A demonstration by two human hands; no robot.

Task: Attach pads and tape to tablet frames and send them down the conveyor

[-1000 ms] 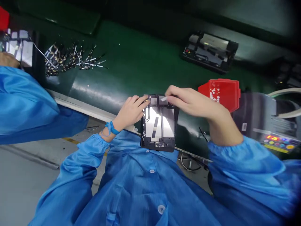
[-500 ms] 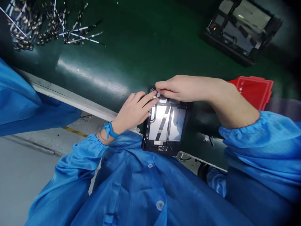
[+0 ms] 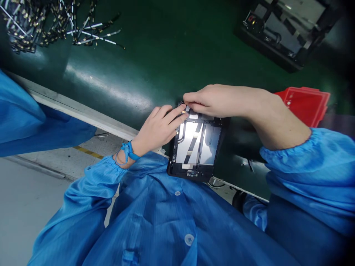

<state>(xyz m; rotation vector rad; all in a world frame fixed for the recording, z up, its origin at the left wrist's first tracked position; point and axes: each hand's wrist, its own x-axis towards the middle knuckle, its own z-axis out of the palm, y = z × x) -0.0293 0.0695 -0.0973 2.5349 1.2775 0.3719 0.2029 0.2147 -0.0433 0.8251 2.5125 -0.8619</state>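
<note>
A black device frame (image 3: 194, 147) with shiny metal plates and a dark ribbon strip inside lies at the near edge of the green belt (image 3: 155, 62), against my blue coat. My left hand (image 3: 156, 129) rests on the frame's left side, its fingers curled and its fingertips pressing the top left corner. My right hand (image 3: 222, 101) reaches across the frame's top edge and pinches a small pale tab (image 3: 187, 108) at that same corner.
A pile of thin cable parts (image 3: 50, 26) lies at the far left of the belt. Another black device tray (image 3: 285, 29) sits at the far right. A red bin (image 3: 307, 103) stands right of my forearm. Another person's blue sleeve (image 3: 30, 118) is at the left.
My right hand has slid left along the frame's top edge, from the middle to the top left corner by my left fingertips. The camera has tilted down toward the belt.
</note>
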